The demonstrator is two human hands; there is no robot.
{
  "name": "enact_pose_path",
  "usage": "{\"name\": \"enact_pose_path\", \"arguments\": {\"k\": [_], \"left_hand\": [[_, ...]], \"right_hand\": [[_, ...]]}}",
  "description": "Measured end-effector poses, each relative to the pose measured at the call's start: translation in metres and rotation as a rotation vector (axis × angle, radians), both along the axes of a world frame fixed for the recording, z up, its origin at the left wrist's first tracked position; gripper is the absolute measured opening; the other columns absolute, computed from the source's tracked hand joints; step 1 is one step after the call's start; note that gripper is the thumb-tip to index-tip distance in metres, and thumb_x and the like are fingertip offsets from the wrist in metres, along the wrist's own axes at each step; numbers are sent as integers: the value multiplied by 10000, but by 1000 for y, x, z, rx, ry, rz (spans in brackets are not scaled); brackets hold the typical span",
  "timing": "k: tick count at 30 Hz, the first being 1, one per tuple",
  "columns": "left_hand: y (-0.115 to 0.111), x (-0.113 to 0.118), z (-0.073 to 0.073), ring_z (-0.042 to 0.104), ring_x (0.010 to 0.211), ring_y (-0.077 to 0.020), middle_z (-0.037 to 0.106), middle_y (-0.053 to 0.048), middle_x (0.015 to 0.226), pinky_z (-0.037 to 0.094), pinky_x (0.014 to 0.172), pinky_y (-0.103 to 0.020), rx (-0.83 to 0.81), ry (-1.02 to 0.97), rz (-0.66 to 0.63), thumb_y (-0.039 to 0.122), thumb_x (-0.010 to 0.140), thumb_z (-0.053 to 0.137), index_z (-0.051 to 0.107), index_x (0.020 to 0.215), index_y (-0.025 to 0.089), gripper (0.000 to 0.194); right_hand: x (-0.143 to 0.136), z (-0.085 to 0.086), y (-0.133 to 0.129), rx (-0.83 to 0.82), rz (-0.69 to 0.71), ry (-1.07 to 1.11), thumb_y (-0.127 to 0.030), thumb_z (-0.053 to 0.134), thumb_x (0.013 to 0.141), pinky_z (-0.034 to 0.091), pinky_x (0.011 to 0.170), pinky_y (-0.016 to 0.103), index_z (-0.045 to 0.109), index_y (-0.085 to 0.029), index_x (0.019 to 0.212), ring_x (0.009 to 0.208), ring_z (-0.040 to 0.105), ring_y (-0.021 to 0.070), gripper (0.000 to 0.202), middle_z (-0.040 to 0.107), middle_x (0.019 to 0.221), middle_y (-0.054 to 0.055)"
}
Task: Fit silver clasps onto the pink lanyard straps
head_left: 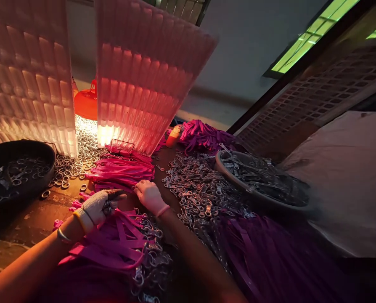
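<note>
My left hand, in a pale glove with bare dark fingertips, is partly curled above a pile of pink straps. Something dark and metallic, perhaps small rings, shows at its fingers, too dim to name. My right hand, also in a pale covering, pinches at the right end of a flat bundle of pink straps. Metal clasps hang at the right ends of the nearer straps. Loose metal rings lie on the wooden table at the left.
A dark round pan of rings stands at left. A heap of metal snap hooks lies beside a grey basin. A red lamp glows between translucent ribbed panels. An orange bottle and purple straps sit behind.
</note>
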State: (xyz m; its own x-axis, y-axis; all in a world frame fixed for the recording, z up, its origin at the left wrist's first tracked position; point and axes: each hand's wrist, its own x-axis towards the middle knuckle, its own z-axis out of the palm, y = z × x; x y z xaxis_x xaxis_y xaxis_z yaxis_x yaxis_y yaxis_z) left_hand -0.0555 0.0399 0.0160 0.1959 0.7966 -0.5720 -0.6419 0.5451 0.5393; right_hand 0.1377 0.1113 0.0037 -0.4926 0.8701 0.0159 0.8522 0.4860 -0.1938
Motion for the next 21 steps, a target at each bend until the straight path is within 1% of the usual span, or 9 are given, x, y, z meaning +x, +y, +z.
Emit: {"name": "enact_pose_path", "arguments": {"k": [2, 5, 7, 9, 13, 16, 18, 20, 21], "left_hand": [[7, 4, -7, 367, 349, -34, 552, 17, 566, 212, 299, -111, -13, -29, 2, 75, 882, 570, 624, 876, 111, 65], [18, 1, -9, 318, 330, -30, 407, 69, 484, 220, 306, -105, -9, -63, 32, 96, 937, 514, 580, 795, 121, 159], [22, -7, -7, 326, 332, -28, 384, 76, 485, 244, 314, -94, 5, -84, 64, 97, 974, 450, 575, 813, 118, 204], [21, -17, -3, 325, 329, -23, 427, 63, 508, 245, 308, -90, 19, -93, 93, 92, 985, 431, 575, 841, 116, 205], [10, -36, 4, 354, 343, -15, 628, -31, 669, 209, 282, -97, 55, -81, 128, 80, 958, 501, 596, 910, 110, 110], [-1, -45, 8, 343, 332, -11, 676, -66, 715, 210, 276, -101, 70, -43, 149, 40, 943, 479, 609, 915, 97, 144], [-7, -50, 9, 335, 323, -11, 676, -66, 697, 219, 278, -102, 79, -6, 175, 24, 941, 443, 614, 904, 92, 188], [-14, -54, 9, 366, 329, -21, 658, -51, 664, 248, 289, -106, 86, 39, 211, 28, 942, 427, 617, 894, 95, 207], [-16, -56, 8, 388, 337, -27, 646, -38, 648, 267, 297, -109, 88, 64, 234, 34, 944, 426, 614, 892, 100, 207]], "right_hand": [[-3, 17, -13, 22, 49, 51, -291, 488, 1022, 400, 903, 308, 692, -165, 1116, 1064, 595, 206, 257, 683, 1137, 107], [-5, 47, -48, 67, 221, 162, -290, 545, 1000, 397, 846, 290, 706, -194, 1016, 988, 605, 179, 188, 699, 1070, 63], [-4, 65, -78, 118, 310, 159, -308, 587, 974, 379, 792, 314, 703, -194, 892, 895, 601, 186, 183, 702, 958, 53], [0, 77, -108, 165, 354, 88, -312, 601, 954, 354, 740, 336, 677, -191, 801, 812, 581, 195, 210, 686, 854, 51], [6, 86, -163, 171, 391, -7, -288, 618, 915, 333, 672, 357, 651, -207, 737, 731, 560, 202, 198, 666, 781, 46], [6, 84, -195, 82, 342, 33, -278, 698, 846, 356, 644, 343, 656, -227, 722, 756, 581, 208, 141, 680, 804, 34], [4, 85, -207, -51, 345, 145, -289, 736, 832, 398, 654, 311, 685, -244, 740, 792, 608, 195, 114, 700, 850, 14], [2, 90, -207, -204, 408, 336, -276, 715, 868, 447, 720, 259, 731, -267, 826, 858, 641, 166, 47, 722, 962, -6], [1, 92, -203, -256, 425, 441, -257, 686, 895, 458, 766, 237, 747, -278, 888, 896, 650, 153, 64, 724, 1013, -13]]}}
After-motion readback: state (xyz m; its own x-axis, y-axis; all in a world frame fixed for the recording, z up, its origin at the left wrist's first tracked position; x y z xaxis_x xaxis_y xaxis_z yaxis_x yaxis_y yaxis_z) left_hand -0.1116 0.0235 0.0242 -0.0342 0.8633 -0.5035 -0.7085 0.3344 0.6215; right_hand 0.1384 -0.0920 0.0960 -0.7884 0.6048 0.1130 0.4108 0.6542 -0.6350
